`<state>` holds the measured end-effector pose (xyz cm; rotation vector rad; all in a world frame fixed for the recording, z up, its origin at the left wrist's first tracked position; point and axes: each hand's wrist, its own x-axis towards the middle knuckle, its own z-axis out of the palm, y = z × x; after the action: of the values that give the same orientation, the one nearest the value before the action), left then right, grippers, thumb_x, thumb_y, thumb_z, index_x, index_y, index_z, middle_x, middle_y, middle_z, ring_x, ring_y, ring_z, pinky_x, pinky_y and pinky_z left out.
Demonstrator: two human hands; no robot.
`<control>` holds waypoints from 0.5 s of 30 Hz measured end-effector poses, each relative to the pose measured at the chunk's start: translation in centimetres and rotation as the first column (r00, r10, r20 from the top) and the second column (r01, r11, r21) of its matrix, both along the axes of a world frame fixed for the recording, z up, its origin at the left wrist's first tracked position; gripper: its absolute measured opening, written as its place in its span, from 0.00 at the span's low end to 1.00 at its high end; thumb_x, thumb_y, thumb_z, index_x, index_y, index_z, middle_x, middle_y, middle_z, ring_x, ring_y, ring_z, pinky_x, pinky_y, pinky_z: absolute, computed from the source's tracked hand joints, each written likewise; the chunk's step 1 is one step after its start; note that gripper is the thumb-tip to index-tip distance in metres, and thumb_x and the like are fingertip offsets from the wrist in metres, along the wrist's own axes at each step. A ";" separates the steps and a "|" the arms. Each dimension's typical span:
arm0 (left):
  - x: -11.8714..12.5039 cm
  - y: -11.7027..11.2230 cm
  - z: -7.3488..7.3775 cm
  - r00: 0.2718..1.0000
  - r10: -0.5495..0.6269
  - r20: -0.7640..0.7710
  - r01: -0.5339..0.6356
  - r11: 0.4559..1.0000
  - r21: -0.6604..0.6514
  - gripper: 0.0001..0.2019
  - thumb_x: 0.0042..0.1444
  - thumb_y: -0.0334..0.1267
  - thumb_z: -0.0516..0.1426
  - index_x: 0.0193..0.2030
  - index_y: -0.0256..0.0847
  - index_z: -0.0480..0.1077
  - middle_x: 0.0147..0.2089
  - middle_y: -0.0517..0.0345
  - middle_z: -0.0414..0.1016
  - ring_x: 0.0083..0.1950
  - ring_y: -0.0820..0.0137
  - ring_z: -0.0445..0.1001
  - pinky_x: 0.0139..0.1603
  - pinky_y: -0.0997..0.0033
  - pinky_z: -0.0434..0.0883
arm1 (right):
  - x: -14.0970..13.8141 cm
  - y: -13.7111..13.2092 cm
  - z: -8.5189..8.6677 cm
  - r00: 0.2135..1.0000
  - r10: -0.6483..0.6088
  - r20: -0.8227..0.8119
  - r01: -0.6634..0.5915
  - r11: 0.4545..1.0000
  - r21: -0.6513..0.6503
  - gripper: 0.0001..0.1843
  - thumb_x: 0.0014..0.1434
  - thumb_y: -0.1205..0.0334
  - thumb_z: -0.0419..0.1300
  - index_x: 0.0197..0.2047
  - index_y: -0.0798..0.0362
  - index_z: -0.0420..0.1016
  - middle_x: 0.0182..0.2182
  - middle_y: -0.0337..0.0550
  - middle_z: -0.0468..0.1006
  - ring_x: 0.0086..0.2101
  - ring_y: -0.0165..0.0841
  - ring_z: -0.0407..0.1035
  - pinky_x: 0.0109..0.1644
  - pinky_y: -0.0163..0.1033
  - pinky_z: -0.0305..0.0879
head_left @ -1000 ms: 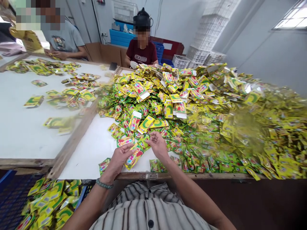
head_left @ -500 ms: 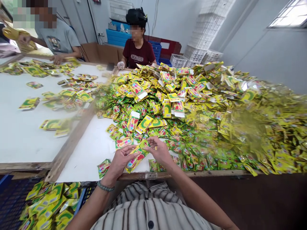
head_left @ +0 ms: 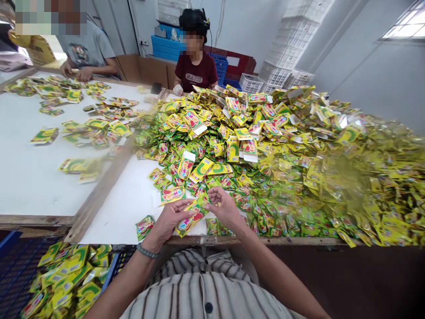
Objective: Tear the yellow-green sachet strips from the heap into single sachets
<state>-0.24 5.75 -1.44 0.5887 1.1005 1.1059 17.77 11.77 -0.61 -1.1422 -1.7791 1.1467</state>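
Note:
My left hand (head_left: 168,221) grips a long yellow-green packet (head_left: 191,217) with red print by its lower end, just above the table's front edge. My right hand (head_left: 224,208) pinches the packet's upper end with curled fingers. Both hands hold it tilted over the white tabletop (head_left: 129,204). A large heap of the same yellow-green packets (head_left: 275,155) spreads from just beyond my hands to the right and far side. A single small sachet (head_left: 144,227) lies left of my left hand.
A blue crate (head_left: 20,270) with finished packets stands on the floor at lower left. A second white table (head_left: 29,177) at left carries scattered packets. Two other people work at the far side. Stacked white baskets (head_left: 285,66) stand behind the heap.
My right hand came from the heap's edge to the top end of the packet in my left hand. Both hands now hold it slightly nearer my body.

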 end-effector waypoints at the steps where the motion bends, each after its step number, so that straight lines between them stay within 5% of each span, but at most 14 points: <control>1: 0.1 0.1 -0.1 1.000 -0.014 -0.006 0.014 1.000 0.002 0.27 0.35 0.39 0.71 0.46 0.38 0.75 0.38 0.54 0.82 0.38 0.64 0.80 0.41 0.68 0.75 | -0.1 -0.1 0.2 1.000 0.007 0.009 -0.007 1.000 0.001 0.17 0.46 0.66 0.63 0.40 0.51 0.67 0.30 0.36 0.71 0.31 0.29 0.65 0.36 0.34 0.63; 6: 0.5 0.2 -0.2 0.999 -0.050 -0.008 0.050 0.999 -0.002 0.26 0.36 0.39 0.71 0.45 0.37 0.75 0.39 0.54 0.82 0.37 0.64 0.79 0.39 0.69 0.75 | -0.2 -0.8 1.4 0.991 0.135 0.002 -0.133 0.982 -0.135 0.17 0.51 0.67 0.58 0.46 0.51 0.66 0.26 0.32 0.72 0.25 0.26 0.63 0.31 0.32 0.60; 10: 0.7 0.3 -0.1 0.999 -0.033 -0.009 0.033 0.999 0.028 0.24 0.37 0.40 0.70 0.44 0.37 0.75 0.37 0.55 0.82 0.35 0.66 0.79 0.38 0.71 0.73 | -0.4 -1.3 1.9 0.964 0.257 -0.071 -0.267 0.923 -0.278 0.22 0.56 0.62 0.57 0.54 0.49 0.61 0.20 0.28 0.66 0.19 0.24 0.54 0.22 0.28 0.48; 15: 0.5 0.2 0.4 0.996 -0.049 -0.078 0.052 0.998 0.031 0.26 0.39 0.45 0.69 0.46 0.37 0.74 0.34 0.55 0.81 0.35 0.65 0.78 0.37 0.71 0.73 | -1.1 -1.2 0.7 0.965 0.223 -0.141 -0.257 0.912 -0.319 0.26 0.53 0.56 0.63 0.53 0.49 0.62 0.15 0.23 0.57 0.16 0.22 0.49 0.20 0.27 0.44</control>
<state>0.27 5.93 -1.07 0.6869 1.1294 1.0669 16.68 10.61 0.07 -1.0481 -1.7222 1.6771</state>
